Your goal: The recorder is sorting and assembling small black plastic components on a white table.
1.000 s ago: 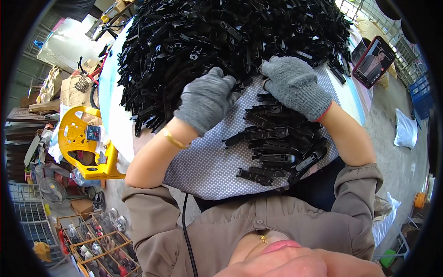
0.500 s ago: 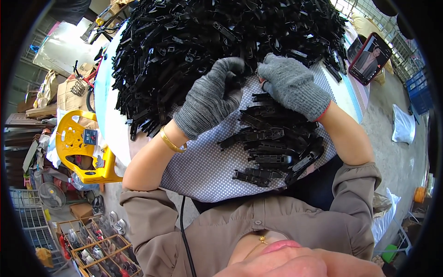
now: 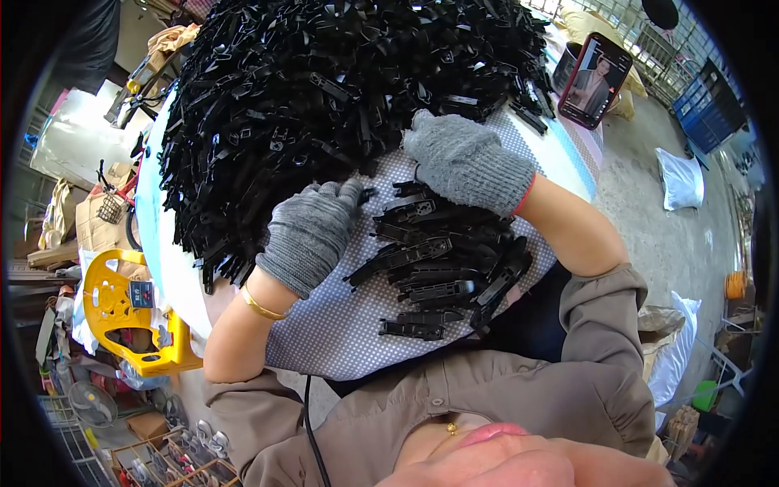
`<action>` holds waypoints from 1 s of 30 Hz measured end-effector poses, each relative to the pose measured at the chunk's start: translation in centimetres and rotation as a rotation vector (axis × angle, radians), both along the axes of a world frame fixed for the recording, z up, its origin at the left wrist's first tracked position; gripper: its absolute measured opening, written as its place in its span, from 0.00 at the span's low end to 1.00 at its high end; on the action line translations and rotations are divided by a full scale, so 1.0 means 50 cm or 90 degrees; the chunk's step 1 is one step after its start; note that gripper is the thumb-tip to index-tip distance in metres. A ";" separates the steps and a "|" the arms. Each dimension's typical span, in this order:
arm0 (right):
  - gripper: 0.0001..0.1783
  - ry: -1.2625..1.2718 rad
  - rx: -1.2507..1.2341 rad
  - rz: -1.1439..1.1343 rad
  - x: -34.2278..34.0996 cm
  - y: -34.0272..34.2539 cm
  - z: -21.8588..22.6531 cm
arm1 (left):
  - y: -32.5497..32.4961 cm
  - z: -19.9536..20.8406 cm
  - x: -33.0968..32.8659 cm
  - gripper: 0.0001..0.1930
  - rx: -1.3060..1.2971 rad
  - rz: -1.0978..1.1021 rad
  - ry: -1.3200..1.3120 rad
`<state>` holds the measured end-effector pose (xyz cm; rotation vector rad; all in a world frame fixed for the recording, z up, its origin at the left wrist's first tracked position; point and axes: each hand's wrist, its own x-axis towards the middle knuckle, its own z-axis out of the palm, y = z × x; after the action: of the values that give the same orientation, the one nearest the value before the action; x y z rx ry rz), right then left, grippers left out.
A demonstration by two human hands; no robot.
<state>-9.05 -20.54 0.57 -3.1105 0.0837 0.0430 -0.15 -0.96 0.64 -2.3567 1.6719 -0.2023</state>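
A big heap of narrow black plastic parts [image 3: 268, 122] covers the far side of the table. Closer to me, several similar parts lie in loose rows as a smaller group [image 3: 430, 260] on a dotted cloth [image 3: 324, 325]. My left hand [image 3: 312, 231], in a grey knit glove, rests at the heap's near edge, back up and fingers curled; a small black plastic part shows at its fingertips. Over the far end of the rows is my right hand [image 3: 466, 158], gloved likewise, its fingers bent down against the heap's edge. Whatever its fingers hold is hidden beneath the glove.
A phone [image 3: 595, 81] showing a video leans against a dark cup at the table's far right. Left of the table stands a yellow plastic chair [image 3: 122, 304]. White sacks [image 3: 680, 178] and a blue crate [image 3: 707, 109] are on the floor to the right.
My view has shifted, so the scene sits further left. My hands have drawn apart: the left came nearer to me and turned back up, the right moved slightly toward the heap.
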 end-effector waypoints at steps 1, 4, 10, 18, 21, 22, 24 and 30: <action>0.17 0.000 0.000 0.002 -0.002 -0.002 -0.001 | -0.002 -0.001 0.001 0.15 -0.115 -0.021 0.083; 0.17 -0.011 0.024 0.008 -0.001 -0.005 0.002 | -0.005 0.005 0.010 0.14 -0.308 -0.071 0.268; 0.17 -0.116 0.155 -0.024 0.007 -0.009 0.021 | -0.009 -0.006 0.007 0.15 -0.382 0.055 0.771; 0.14 -0.155 0.894 -0.070 -0.005 0.020 0.029 | -0.010 -0.009 0.005 0.15 -0.469 0.069 0.772; 0.14 -0.134 0.891 -0.070 0.000 0.003 0.021 | -0.012 0.001 0.004 0.16 -0.451 0.084 0.823; 0.14 -0.132 0.893 -0.066 0.001 0.004 0.023 | -0.011 0.003 0.004 0.17 -0.441 0.090 0.843; 0.14 -0.065 0.946 -0.106 -0.001 0.007 0.029 | -0.006 -0.003 0.007 0.18 -0.446 0.040 0.817; 0.14 -0.087 0.952 -0.082 0.007 -0.005 0.016 | 0.000 0.011 0.018 0.18 -0.404 0.122 1.008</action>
<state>-8.71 -20.78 1.39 -1.6052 0.1522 -0.0779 0.75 -0.98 1.19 -3.3520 1.8930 1.8763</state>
